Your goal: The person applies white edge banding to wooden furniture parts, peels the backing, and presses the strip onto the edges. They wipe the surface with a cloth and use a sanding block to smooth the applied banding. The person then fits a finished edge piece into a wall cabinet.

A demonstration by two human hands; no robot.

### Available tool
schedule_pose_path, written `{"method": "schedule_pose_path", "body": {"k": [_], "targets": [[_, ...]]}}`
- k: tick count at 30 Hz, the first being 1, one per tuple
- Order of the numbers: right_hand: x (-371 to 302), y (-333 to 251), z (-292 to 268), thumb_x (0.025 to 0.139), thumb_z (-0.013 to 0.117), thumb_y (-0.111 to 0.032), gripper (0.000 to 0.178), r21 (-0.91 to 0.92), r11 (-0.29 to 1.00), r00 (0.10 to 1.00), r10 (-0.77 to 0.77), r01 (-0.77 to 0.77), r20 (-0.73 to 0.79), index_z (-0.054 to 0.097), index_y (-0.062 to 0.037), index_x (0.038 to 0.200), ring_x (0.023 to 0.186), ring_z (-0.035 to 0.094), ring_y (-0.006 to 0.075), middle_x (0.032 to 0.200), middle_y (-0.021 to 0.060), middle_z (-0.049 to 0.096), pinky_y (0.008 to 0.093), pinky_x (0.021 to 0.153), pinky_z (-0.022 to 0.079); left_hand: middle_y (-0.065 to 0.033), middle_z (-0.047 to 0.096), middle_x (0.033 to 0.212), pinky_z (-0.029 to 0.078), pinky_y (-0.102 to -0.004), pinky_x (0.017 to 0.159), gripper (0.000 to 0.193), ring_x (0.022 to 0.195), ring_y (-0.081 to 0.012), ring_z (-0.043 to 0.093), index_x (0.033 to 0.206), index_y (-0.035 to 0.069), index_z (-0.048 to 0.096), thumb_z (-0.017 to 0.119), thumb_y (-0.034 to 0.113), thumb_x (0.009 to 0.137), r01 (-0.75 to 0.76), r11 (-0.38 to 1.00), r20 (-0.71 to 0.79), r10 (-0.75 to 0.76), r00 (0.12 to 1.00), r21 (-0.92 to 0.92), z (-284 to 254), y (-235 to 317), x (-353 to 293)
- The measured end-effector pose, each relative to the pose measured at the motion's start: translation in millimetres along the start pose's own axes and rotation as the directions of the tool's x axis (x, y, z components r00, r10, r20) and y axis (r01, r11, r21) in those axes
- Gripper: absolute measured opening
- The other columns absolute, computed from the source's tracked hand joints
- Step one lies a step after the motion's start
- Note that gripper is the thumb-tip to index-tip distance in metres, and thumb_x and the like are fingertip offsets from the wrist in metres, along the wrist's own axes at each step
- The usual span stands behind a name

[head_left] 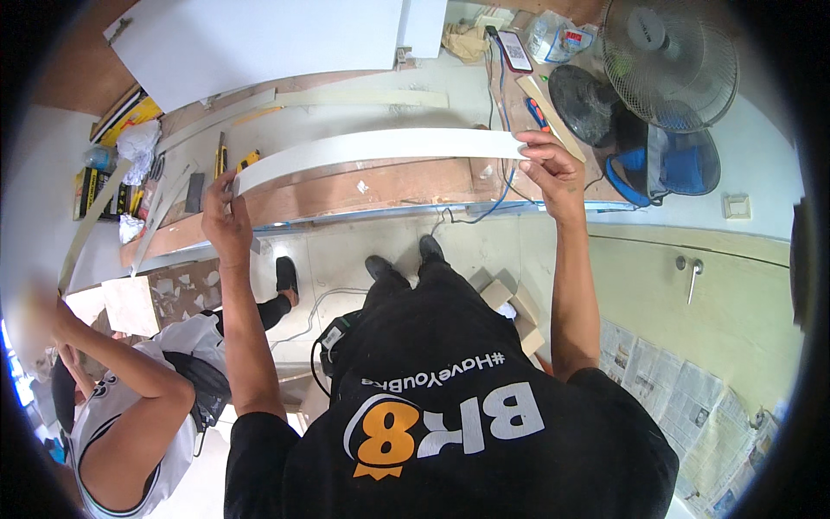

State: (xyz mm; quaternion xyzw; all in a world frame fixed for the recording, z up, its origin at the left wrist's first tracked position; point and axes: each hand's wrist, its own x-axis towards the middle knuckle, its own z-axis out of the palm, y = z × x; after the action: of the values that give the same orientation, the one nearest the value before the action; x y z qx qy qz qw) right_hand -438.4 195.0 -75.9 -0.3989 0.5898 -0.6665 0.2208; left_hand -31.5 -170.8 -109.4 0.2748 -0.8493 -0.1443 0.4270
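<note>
**Long white strip held at both ends**

Over the wooden tabletop point(380, 186), a person holds a long white strip point(372, 147) stretched level between both hands. Their left hand point(226, 216) is closed around the strip's left end, fingers curled over its edge; their right hand point(546, 164) pinches the right end between thumb and fingers. Just beyond the left end lie two yellow utility knives point(233, 161). Behind the strip rest thinner pale strips point(346, 99) and a large white panel point(259, 39). A phone point(516, 50) lies near the far edge, and fans point(666, 60) stand to the right. Another person point(130, 406) crouches at lower left.
</note>
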Motion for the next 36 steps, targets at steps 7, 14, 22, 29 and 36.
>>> {"method": "schedule_pose_path", "body": {"k": [7,14,22,29,36], "targets": [[13,-46,4,0.084,0.075,0.014,0.025,-0.143,0.973,0.983,-0.182,0.182,0.014,0.076,0.0023,0.106,0.125,0.066,0.0258,0.133,0.0189,0.069,0.0378,0.105,0.053,-0.0191,0.074,0.121,0.057,-0.0419,0.096,0.023,0.112,-0.0371,0.072,0.093,0.001,0.048,0.062,-0.016,0.086,-0.028,0.999,-0.137,0.032,0.990,0.034,-24,27,7],[28,-62,5,0.083,0.078,0.013,0.024,-0.176,0.938,0.952,-0.306,0.299,-0.015,0.076,0.0020,0.105,0.125,0.065,0.0266,0.132,0.0185,0.069,0.0387,0.105,0.053,-0.0193,0.074,0.121,0.057,-0.0424,0.097,0.024,0.114,-0.0374,0.072,0.091,0.002,0.049,0.063,-0.017,0.086,-0.062,0.993,-0.157,0.078,0.984,0.102,-27,45,15],[32,10,-2,0.093,0.079,-0.008,0.013,-0.388,0.913,0.991,0.101,-0.128,-0.088,0.073,0.0006,0.100,0.099,0.069,0.0143,0.102,0.0076,0.076,0.0293,0.088,0.053,-0.0185,0.076,0.101,0.055,-0.0369,0.084,0.012,0.094,-0.0265,0.072,0.106,-0.001,0.072,0.064,0.003,0.098,0.212,0.967,0.322,-0.248,0.914,0.143,-54,22,49],[-3,162,9,0.094,0.080,-0.019,0.020,-0.332,0.778,0.844,0.519,-0.533,-0.137,0.075,-0.0035,0.105,0.078,0.067,0.0133,0.090,0.0049,0.073,0.0289,0.065,0.055,-0.0223,0.073,0.088,0.052,-0.0449,0.079,0.027,0.084,-0.0390,0.069,0.094,-0.002,0.074,0.075,0.025,0.091,0.092,0.996,0.939,-0.048,0.341,0.017,28,-108,41],[-26,264,-5,0.094,0.079,-0.013,0.018,-0.327,0.712,0.783,0.580,-0.621,-0.223,0.076,-0.0035,0.108,0.082,0.070,0.0162,0.102,0.0087,0.075,0.0315,0.059,0.058,-0.0196,0.075,0.108,0.054,-0.0505,0.092,0.046,0.104,-0.0381,0.071,0.111,0.006,0.077,0.076,0.047,0.090,-0.050,0.986,0.920,-0.130,0.369,0.159,109,-156,-25]]}}
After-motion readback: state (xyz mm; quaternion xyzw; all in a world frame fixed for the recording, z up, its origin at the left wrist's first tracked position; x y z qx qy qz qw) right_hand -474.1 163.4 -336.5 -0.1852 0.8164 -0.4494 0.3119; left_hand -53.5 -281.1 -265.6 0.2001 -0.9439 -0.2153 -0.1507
